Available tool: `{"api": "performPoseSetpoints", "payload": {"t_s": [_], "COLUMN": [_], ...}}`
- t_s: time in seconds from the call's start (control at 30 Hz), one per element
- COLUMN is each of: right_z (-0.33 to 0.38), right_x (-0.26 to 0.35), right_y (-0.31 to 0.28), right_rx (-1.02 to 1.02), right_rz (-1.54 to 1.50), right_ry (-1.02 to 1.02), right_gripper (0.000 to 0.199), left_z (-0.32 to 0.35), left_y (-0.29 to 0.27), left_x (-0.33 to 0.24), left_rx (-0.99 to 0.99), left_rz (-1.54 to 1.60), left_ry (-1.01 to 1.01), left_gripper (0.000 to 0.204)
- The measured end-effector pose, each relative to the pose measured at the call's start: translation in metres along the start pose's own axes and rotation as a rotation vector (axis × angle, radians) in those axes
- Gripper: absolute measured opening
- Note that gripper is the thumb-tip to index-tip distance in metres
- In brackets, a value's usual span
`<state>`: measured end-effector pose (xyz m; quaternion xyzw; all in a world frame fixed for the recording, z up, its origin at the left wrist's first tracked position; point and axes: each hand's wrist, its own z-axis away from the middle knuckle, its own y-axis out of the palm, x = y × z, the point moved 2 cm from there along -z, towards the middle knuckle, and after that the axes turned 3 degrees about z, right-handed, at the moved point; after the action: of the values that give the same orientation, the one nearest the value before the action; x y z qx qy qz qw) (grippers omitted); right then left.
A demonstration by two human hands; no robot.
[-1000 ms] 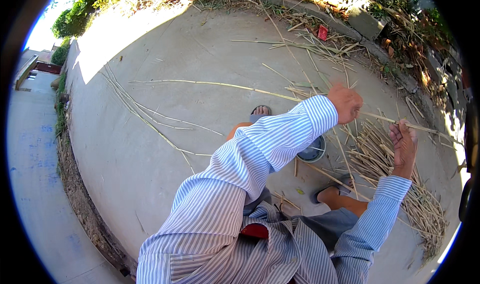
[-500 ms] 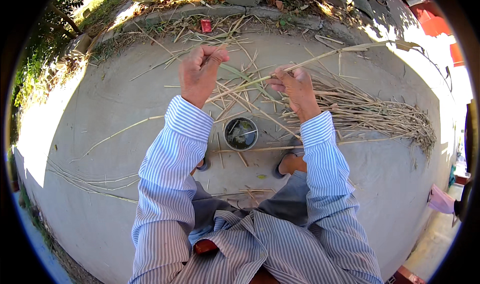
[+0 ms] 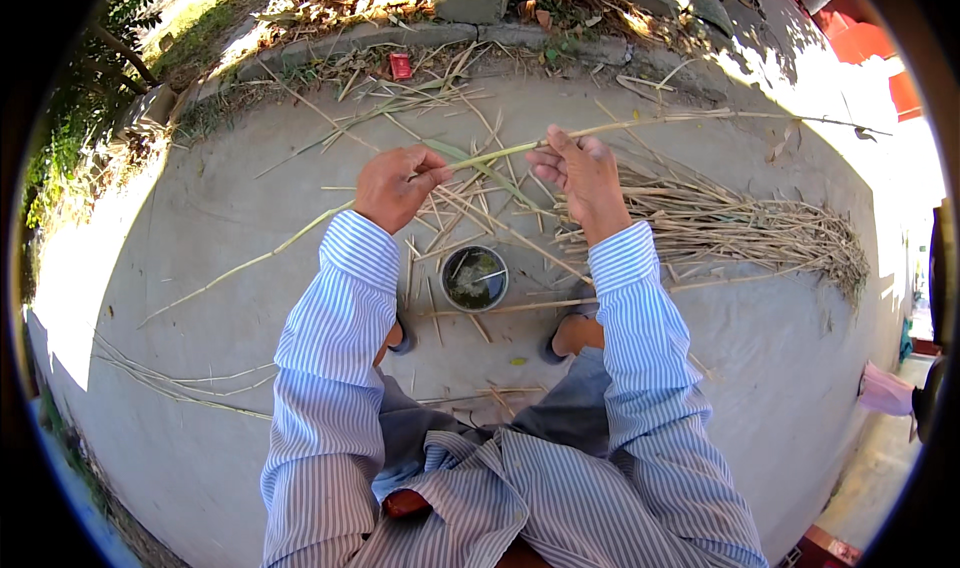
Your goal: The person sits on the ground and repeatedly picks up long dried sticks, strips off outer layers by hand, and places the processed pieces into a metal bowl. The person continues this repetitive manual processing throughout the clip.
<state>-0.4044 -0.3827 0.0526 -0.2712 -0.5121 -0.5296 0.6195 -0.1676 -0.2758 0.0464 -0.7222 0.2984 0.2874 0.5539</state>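
A long, thin dry plant stalk (image 3: 490,156) runs across in front of me, pale green near the middle and browner toward its right end. My left hand (image 3: 398,186) is closed on it, thumb pressed against the fingers. Further along, my right hand (image 3: 585,180) has the stalk between its raised thumb and curled fingers. Past my left hand, a thin length of stalk (image 3: 255,261) slants down to the left. Below and between the hands, a round bowl (image 3: 446,286) of dark liquid with a pale stick in it stands on the ground.
A thick bundle of dry stalks (image 3: 740,223) lies at the right. Loose stalks (image 3: 470,208) are scattered beyond the bowl, and several thin ones (image 3: 200,383) lie at the left. A small red packet (image 3: 400,66) rests near the stone kerb (image 3: 380,36). My feet flank the bowl.
My left hand has moved down and slightly left, and its grip has turned. My right hand has shifted slightly, its thumb now higher. The stalk's right end has swung and lies flatter.
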Motion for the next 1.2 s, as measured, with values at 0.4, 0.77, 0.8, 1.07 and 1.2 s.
{"api": "performPoseSetpoints", "payload": {"t_s": [0.4, 0.77, 0.8, 1.07, 1.2], "right_z": [0.001, -0.005, -0.009, -0.011, 0.004], "right_x": [-0.001, 0.001, 0.008, 0.001, 0.012], "right_y": [-0.002, -0.007, -0.022, -0.018, -0.009], "right_rx": [-0.045, -0.098, -0.137, -0.137, -0.089], "right_rz": [-0.049, -0.121, -0.121, -0.159, -0.181], "right_ry": [-0.042, -0.055, -0.077, -0.071, -0.097], "right_gripper": [0.035, 0.033, 0.032, 0.030, 0.032], "left_z": [-0.013, -0.026, -0.023, -0.027, -0.037], "left_y": [-0.048, 0.005, -0.004, 0.013, 0.025], "left_x": [0.017, -0.021, -0.014, -0.040, -0.054], "left_rx": [-0.372, 0.014, 0.030, -0.193, -0.205], "left_rz": [-0.759, -0.244, -0.248, -0.233, -0.194], "left_ry": [0.010, 0.235, 0.190, 0.382, 0.328], "left_gripper": [0.030, 0.016, 0.016, 0.020, 0.017]}}
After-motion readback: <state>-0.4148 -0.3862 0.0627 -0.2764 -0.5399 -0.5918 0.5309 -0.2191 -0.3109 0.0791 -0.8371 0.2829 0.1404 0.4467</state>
